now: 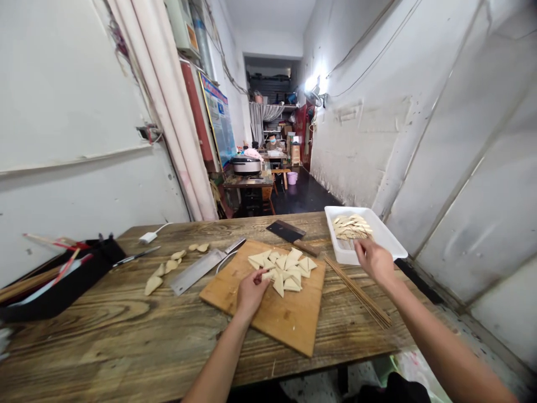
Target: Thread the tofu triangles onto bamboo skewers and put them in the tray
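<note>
A wooden cutting board lies on the wooden table and carries a pile of pale triangular tofu pieces. My left hand rests at the pile's left edge, its fingers pinched on one triangular piece. My right hand reaches to the near rim of a white plastic tray, fingers curled; what they hold is hidden. The tray contains skewered tofu pieces. A bundle of bamboo skewers lies on the table between the board and my right arm.
A cleaver lies left of the board, a dark cleaver behind it. Tofu offcuts are scattered at left, beside a small knife. A black tray holds sticks. Down the corridor, a person sits behind a pot.
</note>
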Demonstrator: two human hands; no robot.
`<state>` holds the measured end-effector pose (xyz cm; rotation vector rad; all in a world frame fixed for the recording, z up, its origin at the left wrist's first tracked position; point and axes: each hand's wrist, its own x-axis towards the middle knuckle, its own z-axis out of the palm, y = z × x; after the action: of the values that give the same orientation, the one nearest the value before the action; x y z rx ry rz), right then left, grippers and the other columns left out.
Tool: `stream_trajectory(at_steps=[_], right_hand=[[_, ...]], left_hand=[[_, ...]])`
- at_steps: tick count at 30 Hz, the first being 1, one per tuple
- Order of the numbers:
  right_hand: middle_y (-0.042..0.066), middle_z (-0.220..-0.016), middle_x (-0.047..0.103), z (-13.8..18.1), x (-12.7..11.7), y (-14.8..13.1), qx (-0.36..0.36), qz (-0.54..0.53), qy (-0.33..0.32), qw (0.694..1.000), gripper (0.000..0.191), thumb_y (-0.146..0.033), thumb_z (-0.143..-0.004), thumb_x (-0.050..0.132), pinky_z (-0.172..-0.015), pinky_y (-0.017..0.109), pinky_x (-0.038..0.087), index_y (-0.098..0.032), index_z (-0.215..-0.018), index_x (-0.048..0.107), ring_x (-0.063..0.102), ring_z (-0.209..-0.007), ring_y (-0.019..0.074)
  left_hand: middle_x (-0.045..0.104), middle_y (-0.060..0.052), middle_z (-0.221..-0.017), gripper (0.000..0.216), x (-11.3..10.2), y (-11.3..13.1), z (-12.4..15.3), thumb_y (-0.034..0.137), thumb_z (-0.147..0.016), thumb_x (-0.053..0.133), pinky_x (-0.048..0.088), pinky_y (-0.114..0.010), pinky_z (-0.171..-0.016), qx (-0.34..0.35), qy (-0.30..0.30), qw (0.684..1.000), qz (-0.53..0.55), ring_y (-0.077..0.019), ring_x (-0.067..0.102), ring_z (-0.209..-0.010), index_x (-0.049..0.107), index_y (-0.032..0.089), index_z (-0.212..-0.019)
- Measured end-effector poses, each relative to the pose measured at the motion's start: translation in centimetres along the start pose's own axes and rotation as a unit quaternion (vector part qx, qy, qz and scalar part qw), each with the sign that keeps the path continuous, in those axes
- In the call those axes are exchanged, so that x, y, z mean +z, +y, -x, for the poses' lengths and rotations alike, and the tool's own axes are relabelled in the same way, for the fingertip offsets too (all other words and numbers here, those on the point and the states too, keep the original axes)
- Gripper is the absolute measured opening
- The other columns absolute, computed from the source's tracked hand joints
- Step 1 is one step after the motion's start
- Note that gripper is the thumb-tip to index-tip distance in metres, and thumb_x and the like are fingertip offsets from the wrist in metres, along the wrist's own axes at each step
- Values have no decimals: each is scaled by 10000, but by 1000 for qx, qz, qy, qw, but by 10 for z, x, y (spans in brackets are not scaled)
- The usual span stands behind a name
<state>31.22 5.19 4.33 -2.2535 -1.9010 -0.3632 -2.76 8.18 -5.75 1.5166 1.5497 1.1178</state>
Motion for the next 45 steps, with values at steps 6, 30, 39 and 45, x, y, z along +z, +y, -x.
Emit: stream_trajectory(at_steps=[6, 30, 39, 45], right_hand=[[87, -790, 646, 93, 39, 3, -32, 12, -74, 997, 199, -279, -858, 513, -526, 227, 376, -131, -766, 610, 630, -657, 170], [132, -807, 619, 101, 46, 24, -10, -82, 44, 996, 220, -172, -862, 380, -655, 296, 426, -120, -800, 584, 586, -784, 227], [35, -745, 700, 201, 16, -68, -146, -444, 8, 884, 354, -261, -900, 380, -618, 201, 535, -148, -1197, 537, 671, -638, 143], [76, -1039, 684, 225, 19, -91, -172, -498, -12, 850, 329, -218, -891, 445, -832, 227, 509, -176, -1191, 575, 651, -946, 174]], left_hand=[[634, -20, -741, 259, -5, 23, 12, 181, -619, 697, 443, -200, -600, -125, 19, 950, 287, -90, 551, -609, 627, 116, -860], [626, -93, -905, 129, 9, 62, 68, 139, -784, 577, 323, -99, -362, -307, -170, 783, 514, -66, 566, -611, 564, 99, -906], [605, -87, -947, 148, 9, 60, 67, 180, -813, 545, 192, -87, -279, -323, -140, 774, 526, -17, 458, -492, 522, 95, -931], [600, -104, -903, 108, 7, 61, 67, 140, -803, 542, 176, -74, -284, -268, -127, 811, 505, -1, 399, -457, 515, 78, -887]])
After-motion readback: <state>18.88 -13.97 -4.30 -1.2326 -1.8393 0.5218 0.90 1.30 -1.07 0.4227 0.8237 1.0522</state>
